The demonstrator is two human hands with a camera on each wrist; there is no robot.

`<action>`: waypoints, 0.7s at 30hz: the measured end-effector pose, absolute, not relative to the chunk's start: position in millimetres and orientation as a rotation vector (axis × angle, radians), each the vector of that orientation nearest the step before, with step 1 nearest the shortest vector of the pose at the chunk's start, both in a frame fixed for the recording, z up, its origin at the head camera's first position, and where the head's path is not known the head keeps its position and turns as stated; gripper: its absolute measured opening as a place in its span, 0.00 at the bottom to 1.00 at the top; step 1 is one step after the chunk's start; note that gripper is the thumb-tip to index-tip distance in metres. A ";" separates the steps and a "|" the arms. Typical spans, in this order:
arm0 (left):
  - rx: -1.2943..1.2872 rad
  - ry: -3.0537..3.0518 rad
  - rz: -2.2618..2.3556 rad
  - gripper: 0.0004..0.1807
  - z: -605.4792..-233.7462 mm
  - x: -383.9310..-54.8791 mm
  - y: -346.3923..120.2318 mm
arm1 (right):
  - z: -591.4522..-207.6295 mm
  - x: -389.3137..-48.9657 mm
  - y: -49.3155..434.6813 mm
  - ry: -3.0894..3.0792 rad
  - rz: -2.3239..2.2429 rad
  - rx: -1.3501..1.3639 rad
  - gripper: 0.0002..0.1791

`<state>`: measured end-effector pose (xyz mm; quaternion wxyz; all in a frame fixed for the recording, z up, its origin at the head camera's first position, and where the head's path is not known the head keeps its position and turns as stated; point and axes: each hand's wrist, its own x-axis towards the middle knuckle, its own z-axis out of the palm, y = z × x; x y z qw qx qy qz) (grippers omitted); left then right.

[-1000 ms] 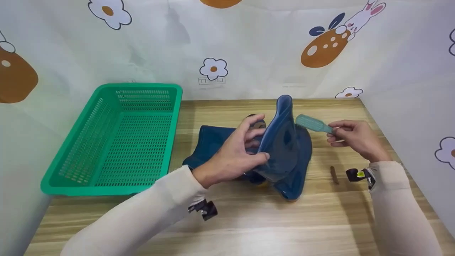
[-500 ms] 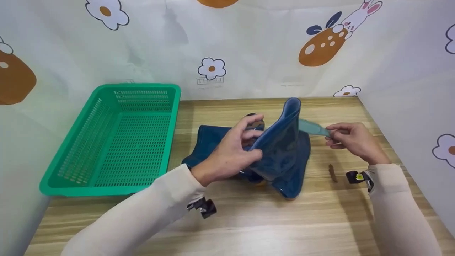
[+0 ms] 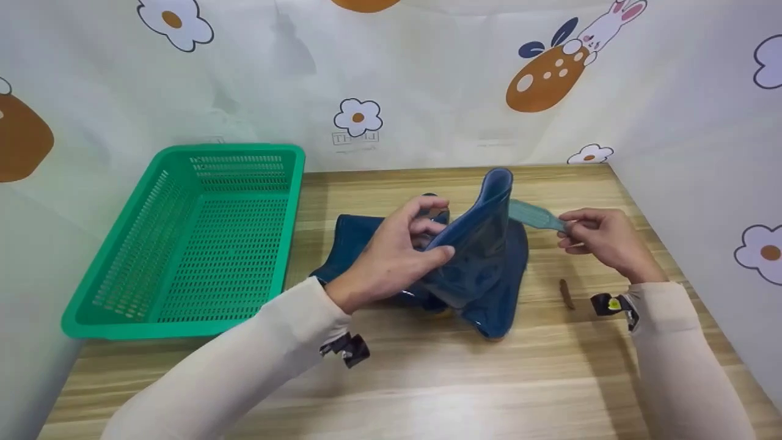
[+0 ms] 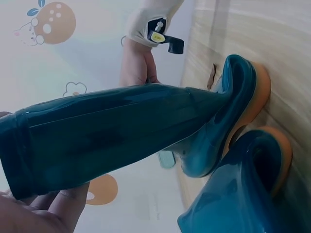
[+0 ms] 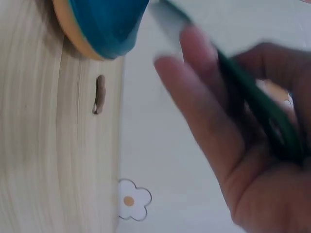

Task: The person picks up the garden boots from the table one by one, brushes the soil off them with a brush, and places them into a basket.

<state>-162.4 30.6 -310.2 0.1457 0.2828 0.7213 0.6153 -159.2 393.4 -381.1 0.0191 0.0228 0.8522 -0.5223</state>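
Note:
Two glossy blue rain boots with orange soles are on the table. My left hand (image 3: 397, 250) grips the top of one boot's shaft (image 3: 473, 256), thumb in front and fingers behind, and the shaft stands tilted. The second boot (image 3: 357, 235) lies to the left, partly hidden behind that hand. In my right hand (image 3: 605, 238) is a pale green brush (image 3: 534, 214), pinched by its handle. Its head meets the right side of the held boot's shaft in the head view; part of it is hidden there. Blurred bristles (image 5: 170, 24) show in the right wrist view.
A green perforated plastic basket (image 3: 294, 232) stands at the left. A small brown elongated piece (image 3: 567, 294) lies on the wooden table (image 3: 427, 391), right of the boots. Patterned white sheeting (image 3: 427, 79) rises behind and at the sides.
The held boot's shaft has turned and its rim has dropped slightly. The brush head has gone from beside the shaft to against its right side, partly hidden.

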 end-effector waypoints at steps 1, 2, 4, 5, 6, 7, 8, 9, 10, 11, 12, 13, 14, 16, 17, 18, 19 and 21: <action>0.816 2.087 1.765 0.29 -309.1 -163.7 31.1 | -380.6 -158.0 394.2 2.672 -1.617 0.092 0.17; 0.820 2.099 1.752 0.29 -307.4 -164.8 31.4 | -380.1 -156.6 395.3 2.694 -1.615 0.104 0.17; 0.832 2.119 1.720 0.30 -303.1 -167.5 31.6 | -378.1 -153.4 397.0 2.710 -1.629 0.113 0.18; 0.844 2.121 1.710 0.30 -300.7 -169.0 31.9 | -376.8 -151.8 397.7 2.707 -1.639 0.114 0.18; 0.857 2.127 1.700 0.30 -298.0 -170.4 32.5 | -375.6 -150.2 398.4 2.706 -1.644 0.115 0.18; 0.875 2.134 1.691 0.29 -295.3 -171.6 34.0 | -374.4 -148.2 399.6 2.710 -1.645 0.117 0.18; 0.894 2.141 1.683 0.29 -292.4 -172.5 35.7 | -373.3 -146.4 400.6 2.716 -1.648 0.127 0.18; 0.916 2.142 1.682 0.29 -289.4 -173.5 37.9 | -372.1 -144.7 401.4 2.721 -1.653 0.141 0.18; 0.935 2.141 1.682 0.28 -286.3 -174.3 40.4 | -371.0 -143.1 402.4 2.727 -1.654 0.143 0.18; 0.953 2.141 1.677 0.28 -283.1 -175.0 43.3 | -370.3 -141.7 403.4 2.731 -1.657 0.147 0.18; 0.967 2.146 1.665 0.27 -279.6 -175.4 46.3 | -369.6 -140.2 404.4 2.734 -1.663 0.152 0.19; 0.980 2.148 1.651 0.26 -276.2 -175.8 49.4 | -369.0 -138.9 405.2 2.736 -1.670 0.156 0.19; 0.988 2.149 1.636 0.26 -272.7 -176.1 52.2 | -368.6 -137.8 405.8 2.734 -1.683 0.166 0.19; 0.997 2.152 1.597 0.24 -265.6 -176.4 57.5 | -368.2 -135.2 407.9 2.731 -1.692 0.153 0.20; 0.999 2.154 1.578 0.23 -262.2 -176.5 59.9 | -368.0 -133.9 408.7 2.728 -1.700 0.161 0.20; 1.005 2.156 1.560 0.22 -258.8 -176.7 62.0 | -367.7 -132.7 409.6 2.726 -1.709 0.169 0.21; 1.014 2.150 1.544 0.21 -255.5 -176.9 64.1 | -367.3 -131.7 410.7 2.726 -1.720 0.179 0.21; 1.055 2.129 1.515 0.19 -249.0 -177.7 68.2 | -366.5 -129.6 412.6 2.731 -1.745 0.215 0.21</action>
